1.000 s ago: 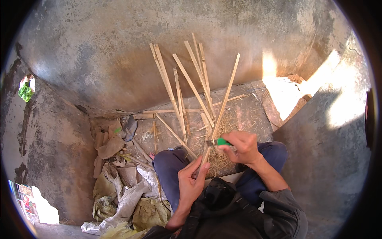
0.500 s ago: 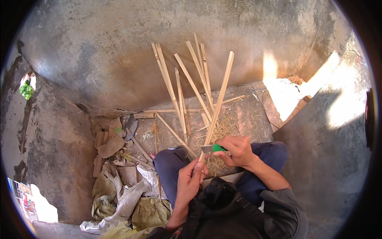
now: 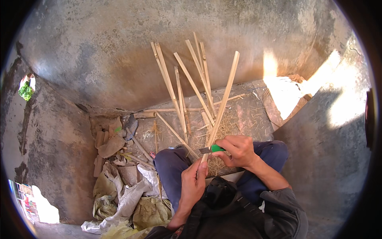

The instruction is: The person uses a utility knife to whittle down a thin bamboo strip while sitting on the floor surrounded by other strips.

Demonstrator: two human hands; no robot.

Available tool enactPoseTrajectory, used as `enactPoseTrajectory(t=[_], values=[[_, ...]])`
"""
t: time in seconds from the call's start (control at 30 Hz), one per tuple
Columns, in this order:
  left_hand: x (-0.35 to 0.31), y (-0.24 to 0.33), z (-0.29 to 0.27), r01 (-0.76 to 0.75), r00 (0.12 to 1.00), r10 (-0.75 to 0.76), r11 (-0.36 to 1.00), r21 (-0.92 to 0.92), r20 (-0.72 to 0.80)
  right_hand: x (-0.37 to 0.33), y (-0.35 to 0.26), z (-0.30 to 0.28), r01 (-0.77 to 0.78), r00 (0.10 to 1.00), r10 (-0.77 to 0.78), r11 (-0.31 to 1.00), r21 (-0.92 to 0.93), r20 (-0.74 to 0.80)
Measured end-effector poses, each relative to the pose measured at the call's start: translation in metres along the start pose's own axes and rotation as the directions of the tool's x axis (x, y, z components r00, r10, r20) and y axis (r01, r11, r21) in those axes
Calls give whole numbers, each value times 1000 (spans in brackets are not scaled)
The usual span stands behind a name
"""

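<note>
My left hand (image 3: 192,181) is closed around the near end of a long bamboo strip (image 3: 225,99), which slants away from me up to the right. In my right hand (image 3: 237,152) is a knife (image 3: 217,148) with a green handle, its short blade lying across the strip just beyond my left fingers. Part of the handle is hidden by my right fingers. Thin shavings (image 3: 218,165) lie under the strip and between my legs.
Several more bamboo strips (image 3: 165,75) lean against the concrete wall (image 3: 119,59) ahead. Crumpled sacks (image 3: 131,201) and broken pieces (image 3: 111,146) lie at the left. Sunlight falls on a sheet (image 3: 283,95) at the right. My bent legs (image 3: 169,171) flank the work.
The bamboo strip has swung slightly, its far end moving to the right. My left hand has shifted a little to the right, and the knife blade has tilted against the strip.
</note>
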State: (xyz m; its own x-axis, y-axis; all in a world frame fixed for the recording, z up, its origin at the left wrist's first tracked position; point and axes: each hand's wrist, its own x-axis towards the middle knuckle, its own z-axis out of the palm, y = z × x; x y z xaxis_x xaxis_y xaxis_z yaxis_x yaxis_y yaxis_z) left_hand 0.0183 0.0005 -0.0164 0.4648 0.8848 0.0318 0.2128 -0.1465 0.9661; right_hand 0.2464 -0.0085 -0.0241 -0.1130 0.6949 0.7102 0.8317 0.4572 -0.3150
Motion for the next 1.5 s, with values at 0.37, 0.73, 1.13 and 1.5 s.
enactPoseTrajectory(t=[0.37,0.73,1.13,1.5], values=[[-23,-8,-8,142,985,-130,984,-104,116,6,39,-31,-245,954,250,968,46,-167],[-4,-7,-7,37,997,-32,997,-73,64,-6,-5,11,7,1000,-10,994,106,24],[-5,-2,-2,-37,996,43,996,77,-78,1,-2,3,-14,1000,14,1000,-13,1],[-37,-18,-10,110,988,-101,991,-80,113,21,62,-55,-413,870,401,911,19,-288]])
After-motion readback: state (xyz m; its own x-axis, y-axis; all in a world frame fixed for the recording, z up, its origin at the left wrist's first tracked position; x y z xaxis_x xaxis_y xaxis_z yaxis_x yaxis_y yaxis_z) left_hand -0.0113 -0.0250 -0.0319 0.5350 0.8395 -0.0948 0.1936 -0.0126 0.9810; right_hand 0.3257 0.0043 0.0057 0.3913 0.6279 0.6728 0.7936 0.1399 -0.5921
